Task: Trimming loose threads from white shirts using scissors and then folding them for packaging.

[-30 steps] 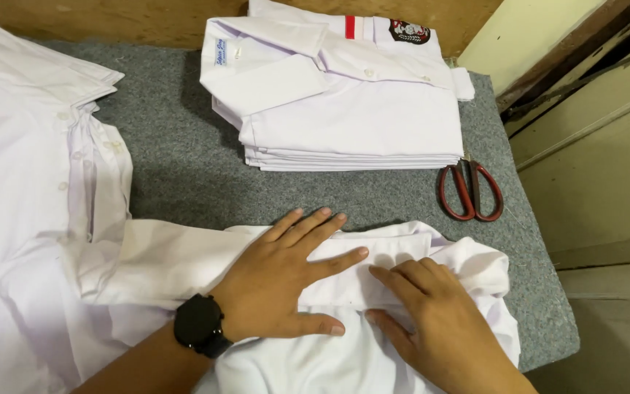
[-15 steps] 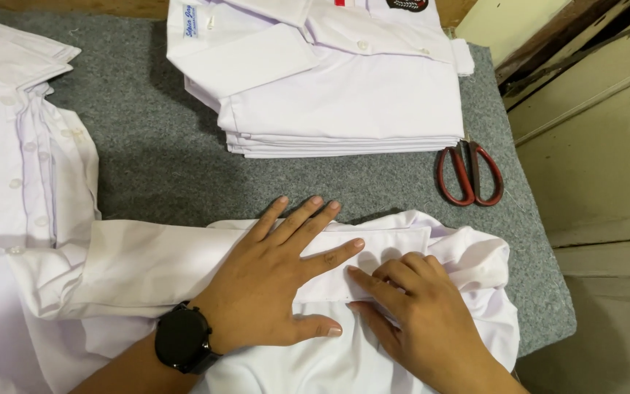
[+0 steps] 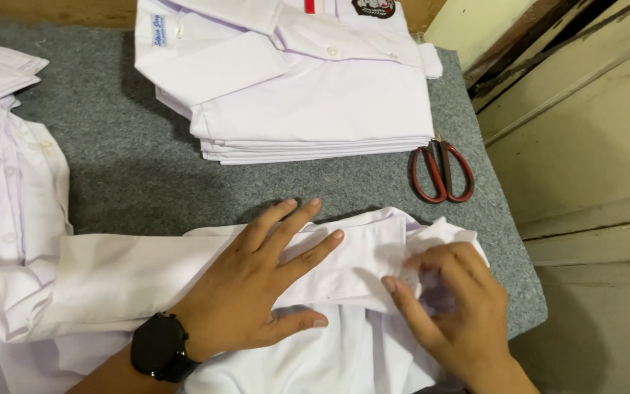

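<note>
Fabric fills the lower half of the view: a white shirt (image 3: pixel 147 277) lies spread on the grey felt-covered table (image 3: pixel 133 182), one long sleeve stretched across toward the right. Left hand (image 3: pixel 260 288), with a black watch (image 3: pixel 158 346) on the wrist, lies flat on that sleeve, fingers spread and straight, pressing the cloth down without gripping it. Right hand (image 3: pixel 453 306) is at the sleeve's cuff end, fingers curled and pinched together on a fold of the white fabric near the table's right edge. Behind the hands, well apart from them, sits a neat stack of folded white shirts (image 3: pixel 293 87). Just beside the stack's right corner lie red-handled scissors (image 3: pixel 442 171), closed. More white garments (image 3: pixel 1 153) lie at the far left.
</note>
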